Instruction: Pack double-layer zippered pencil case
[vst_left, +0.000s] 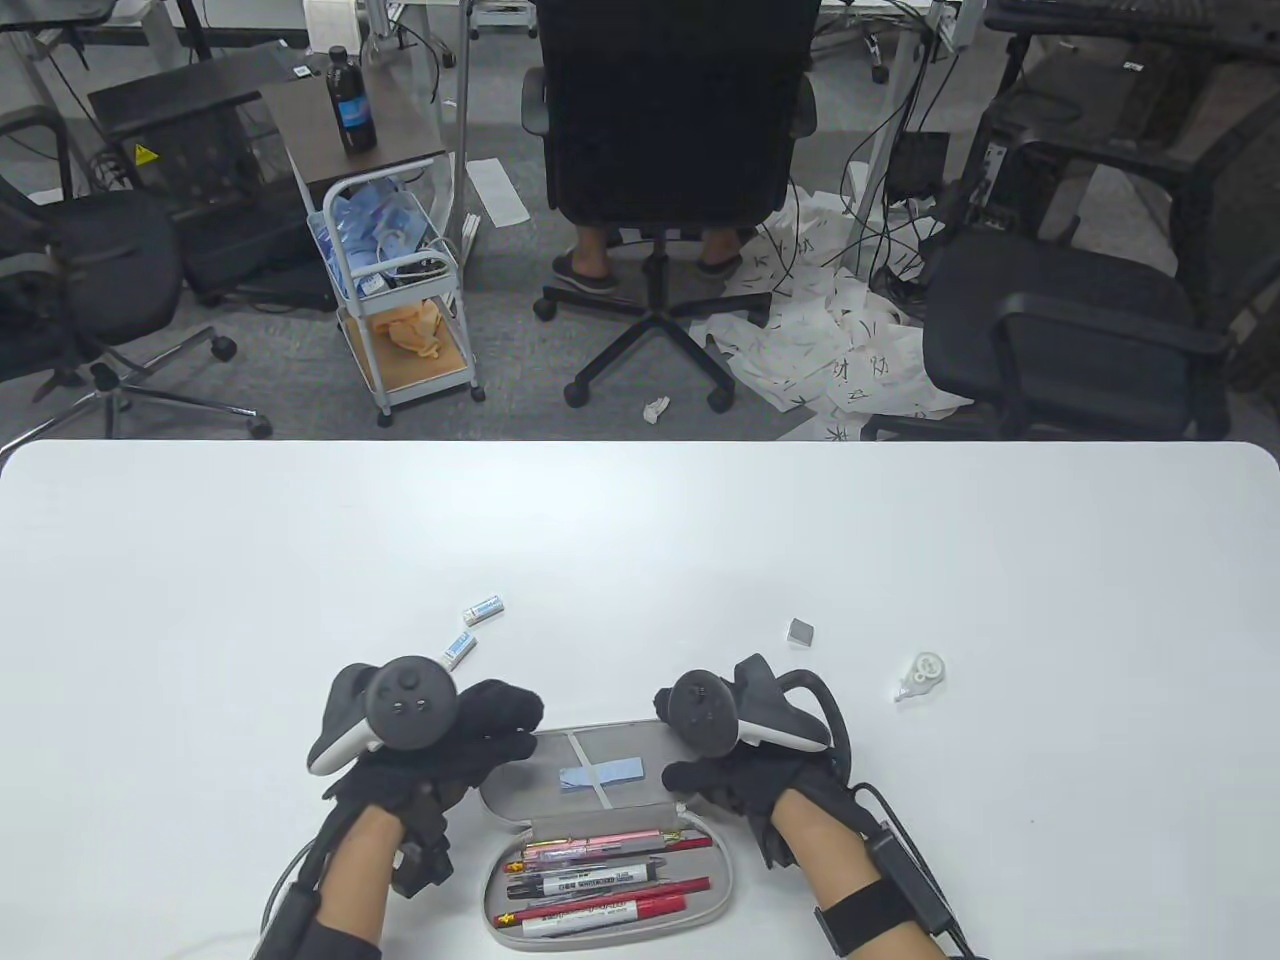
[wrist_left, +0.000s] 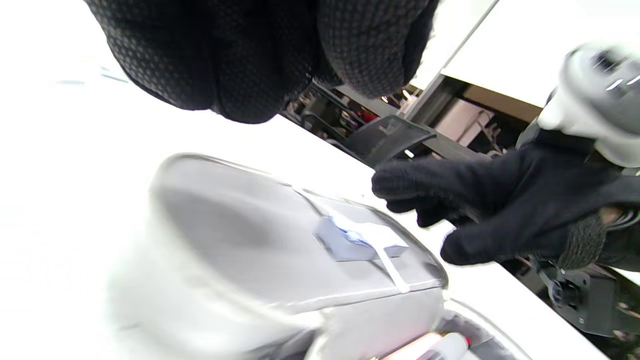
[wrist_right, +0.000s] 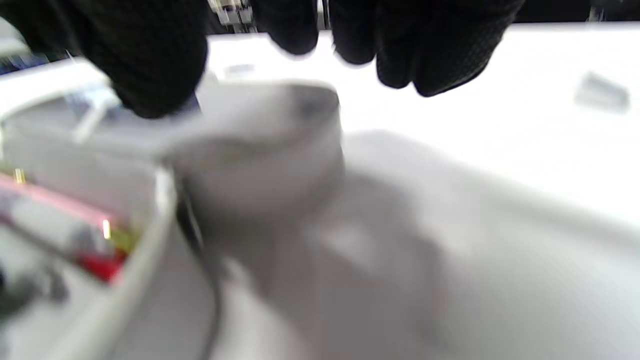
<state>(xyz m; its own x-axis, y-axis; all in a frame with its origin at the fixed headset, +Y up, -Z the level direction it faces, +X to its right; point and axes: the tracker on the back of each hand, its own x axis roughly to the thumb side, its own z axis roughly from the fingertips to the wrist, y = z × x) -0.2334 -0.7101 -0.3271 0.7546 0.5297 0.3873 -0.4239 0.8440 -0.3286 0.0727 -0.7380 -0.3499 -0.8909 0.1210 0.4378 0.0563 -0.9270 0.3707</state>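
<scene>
In the table view, nearest the camera at the bottom edge, a grey oval fabric zippered pencil case (vst_left: 610, 845) lies open on the white bench (vst_left: 640, 540). Its near half holds a row of pens and markers (vst_left: 600, 880), red, pink and black. Its far half is a flap with a mesh pocket, a pale blue paper slip (vst_left: 603, 774) behind a white strap. The left hand (vst_left: 450, 745) in a black glove touches the flap's left end; the right hand (vst_left: 735, 775) meets the right end. Only this view shows the loose items farther out: two small white tubes (vst_left: 472, 627), a small grey block (vst_left: 801, 631) and a white correction-tape dispenser (vst_left: 921, 677).

The left wrist view shows the flap raised off the bench, and the right hand's fingers (wrist_left: 415, 182) extended beside the flap edge; the left grip's fingers hang curled above the case, and I cannot tell whether they hold it.

The right wrist view, blurred, shows the right thumb pressing on the flap rim, fingers loosely curled beyond it; whether that grip pinches the flap I cannot tell.
</scene>
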